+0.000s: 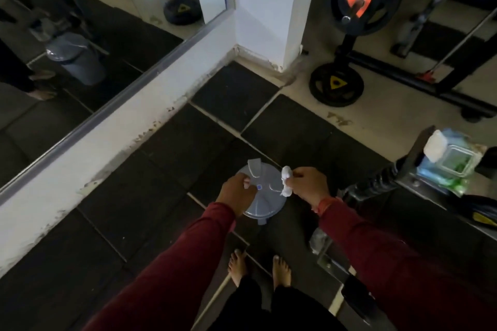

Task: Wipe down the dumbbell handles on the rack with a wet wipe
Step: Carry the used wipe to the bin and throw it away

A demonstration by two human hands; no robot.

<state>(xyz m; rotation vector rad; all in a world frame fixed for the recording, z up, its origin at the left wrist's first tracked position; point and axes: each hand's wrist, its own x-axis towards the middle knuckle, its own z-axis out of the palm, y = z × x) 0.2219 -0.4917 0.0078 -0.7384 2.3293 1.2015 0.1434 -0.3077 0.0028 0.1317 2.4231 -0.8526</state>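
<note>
My right hand (pixel 306 183) pinches a crumpled white wet wipe (pixel 286 181) just above the right side of a round grey bin lid (pixel 265 196). My left hand (pixel 235 192) grips the lid's left side, thumb on top. The bin stands on the black floor mats in front of my bare feet. To the right is the metal dumbbell rack (pixel 419 183), with a dark dumbbell (pixel 481 213) on it at the frame's edge. A pack of wet wipes (pixel 447 164) sits on the rack's top end, with a white wipe sticking out.
A wall mirror (pixel 80 48) with a white ledge runs along the left. A white pillar (pixel 266 8) stands ahead. Behind it, black weight plates (pixel 336 84) hang on a stand, with gym machine frames at the upper right.
</note>
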